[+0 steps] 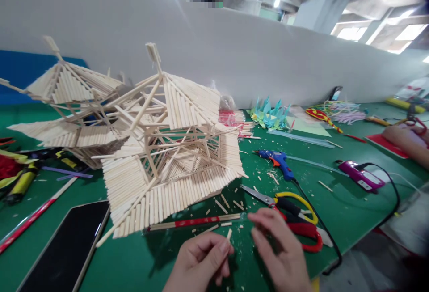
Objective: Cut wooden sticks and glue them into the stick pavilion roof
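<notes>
Dark-screened phone [63, 247] flat on green desk [355, 213], lower left of frame; spiky turquoise-and-yellow craft piece [269, 115] right of centre; purple power strip [360, 176], mid-right; pale partition [268, 55] across upper frame.

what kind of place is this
Probably a craft workshop or classroom, judging by the roofed model built of pale sticks, the blue glue gun and the yellow-handled scissors on the green table.

Cream stick model [191, 106], green tabletop [348, 213], blue-and-orange glue gun [280, 162], magenta power strip [359, 175], black phone [65, 249]
</notes>
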Demonstrator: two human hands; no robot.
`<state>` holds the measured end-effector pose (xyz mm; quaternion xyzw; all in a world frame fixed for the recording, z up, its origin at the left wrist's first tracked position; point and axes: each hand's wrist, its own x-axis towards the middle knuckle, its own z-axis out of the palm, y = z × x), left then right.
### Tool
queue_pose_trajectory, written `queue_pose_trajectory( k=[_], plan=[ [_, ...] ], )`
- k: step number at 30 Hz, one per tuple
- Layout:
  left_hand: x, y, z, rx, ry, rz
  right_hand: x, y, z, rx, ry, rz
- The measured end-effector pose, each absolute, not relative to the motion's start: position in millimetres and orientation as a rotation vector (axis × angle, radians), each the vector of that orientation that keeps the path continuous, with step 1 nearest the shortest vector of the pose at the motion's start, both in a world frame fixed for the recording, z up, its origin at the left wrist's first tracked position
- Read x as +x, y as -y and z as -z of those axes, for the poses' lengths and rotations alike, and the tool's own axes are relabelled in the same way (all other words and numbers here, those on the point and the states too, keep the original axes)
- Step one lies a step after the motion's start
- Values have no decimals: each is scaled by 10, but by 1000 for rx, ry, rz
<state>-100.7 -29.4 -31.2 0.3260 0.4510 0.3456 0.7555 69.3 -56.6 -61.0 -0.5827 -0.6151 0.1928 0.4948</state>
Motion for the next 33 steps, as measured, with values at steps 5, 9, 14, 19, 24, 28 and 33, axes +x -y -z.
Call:
queue_pose_trajectory(
  k=[5,9,14,19,24,28,33],
  plan=[
    [-963,238,153,889,-1012,-774,1575,521,647,-2054,1668,-132],
    [-935,181,192,891,-943,-810,1805,456,605,-2118,1874,-249],
    [-1010,119,363,822,-838,-783,1815,341,566,-2180,1996,-268],
    [-1060,142,415,791,-786,-760,1884,453,585,-2107,2001,-217],
    [-1069,145,441,705,-720,-766,1825,780,511,-1944,1835,-475],
    [-1096,142,449,718,-722,-778,1692,984,540,-1829,1770,-830],
    [-1120,159,421,825,-739,-755,1387,941,500,-1789,1783,-1097]
  ],
)
